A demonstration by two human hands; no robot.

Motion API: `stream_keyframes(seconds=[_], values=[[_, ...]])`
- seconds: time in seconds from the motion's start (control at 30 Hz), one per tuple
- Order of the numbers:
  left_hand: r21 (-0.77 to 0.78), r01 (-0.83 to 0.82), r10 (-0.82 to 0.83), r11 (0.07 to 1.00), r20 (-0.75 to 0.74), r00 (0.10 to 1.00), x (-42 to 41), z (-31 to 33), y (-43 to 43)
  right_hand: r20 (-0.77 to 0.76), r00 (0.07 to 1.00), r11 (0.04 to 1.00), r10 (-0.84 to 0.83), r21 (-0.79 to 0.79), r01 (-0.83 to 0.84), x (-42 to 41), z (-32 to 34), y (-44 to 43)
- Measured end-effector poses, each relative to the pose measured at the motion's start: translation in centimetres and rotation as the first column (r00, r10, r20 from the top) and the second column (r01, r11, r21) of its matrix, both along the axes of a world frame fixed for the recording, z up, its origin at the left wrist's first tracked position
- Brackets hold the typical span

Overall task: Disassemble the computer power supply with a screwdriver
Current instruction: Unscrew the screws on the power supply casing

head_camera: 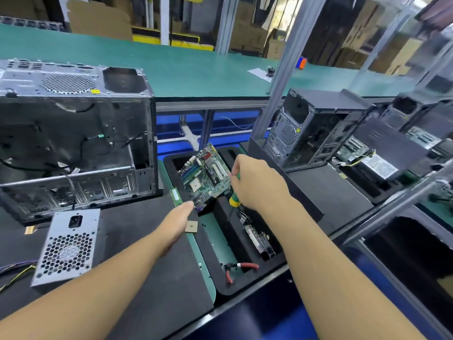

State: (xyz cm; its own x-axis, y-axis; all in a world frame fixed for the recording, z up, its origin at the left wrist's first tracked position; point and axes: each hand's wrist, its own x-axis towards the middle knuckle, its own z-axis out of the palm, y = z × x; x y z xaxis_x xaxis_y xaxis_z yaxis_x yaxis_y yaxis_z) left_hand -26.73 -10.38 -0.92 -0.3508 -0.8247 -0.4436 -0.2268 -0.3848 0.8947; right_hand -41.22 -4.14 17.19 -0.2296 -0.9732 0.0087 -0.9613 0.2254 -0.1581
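Over the tray (247,287), right hand (257,182) clenched round screwdriver (234,201); left hand (175,223) outstretched to motherboard (206,175), grip unclear.

Bright, even indoor light is falling from overhead, throwing only soft shadows beneath the forearms and leaving the inside of the open computer case (73,143) dark. The green tabletop (171,69) and the power supply (66,246) are giving off a pale sheen. The centre is showing sharp, down to the screwdriver (234,201), but the wide lens is bending the metal posts (278,77) near the edges, and the right side and bottom corner are smearing into blur.
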Motion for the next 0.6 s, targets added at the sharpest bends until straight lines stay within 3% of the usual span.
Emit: stream_keyframes(seconds=[0.07, 0.1, 0.17, 0.2, 0.27, 0.4, 0.5, 0.6], values=[[-0.298, 0.174, -0.075, 0.939, 0.317, 0.946, 2.5, 0.1, -0.7, 0.006, 0.999, 0.999, 0.047, -0.011, -0.047, 1.4, 0.0, -0.5], [-0.409, 0.27, -0.04, 0.872, 0.49, 0.871, 4.2, -0.1, -1.1, 0.009, 0.997, 0.997, 0.074, -0.014, -0.074, 2.2, 0.0, -0.9], [-0.51, 0.411, 0.109, 0.756, 0.716, 0.69, 7.7, -0.7, -1.6, 0.02, 0.992, 0.992, 0.125, -0.017, -0.124, 4.1, -0.2, -1.6], [-0.513, 0.436, 0.164, 0.74, 0.765, 0.622, 9.6, -0.9, -1.7, 0.027, 0.988, 0.988, 0.152, -0.017, -0.151, 5.1, -0.3, -2.1], [-0.442, 0.466, 0.166, 0.767, 0.838, 0.52, 13.7, -1.3, -1.7, 0.036, 0.977, 0.977, 0.212, -0.012, -0.211, 7.4, -0.5, -2.9], [-0.013, 0.697, -0.2, 0.717, 0.954, 0.223, 20.5, 0.5, -2.4, 0.086, 0.948, 0.951, 0.306, 0.006, -0.308, 11.8, -0.9, -4.4], [0.174, 0.796, -0.342, 0.58, 0.939, 0.044, 23.1, 2.6, -3.0, 0.099, 0.928, 0.932, 0.36, 0.006, -0.362, 14.4, -1.0, -4.9], [0.298, 0.857, -0.257, 0.42, 0.945, -0.203, 23.8, 3.5, -3.0, 0.108, 0.913, 0.918, 0.393, 0.01, -0.396, 15.9, -1.1, -5.1]])
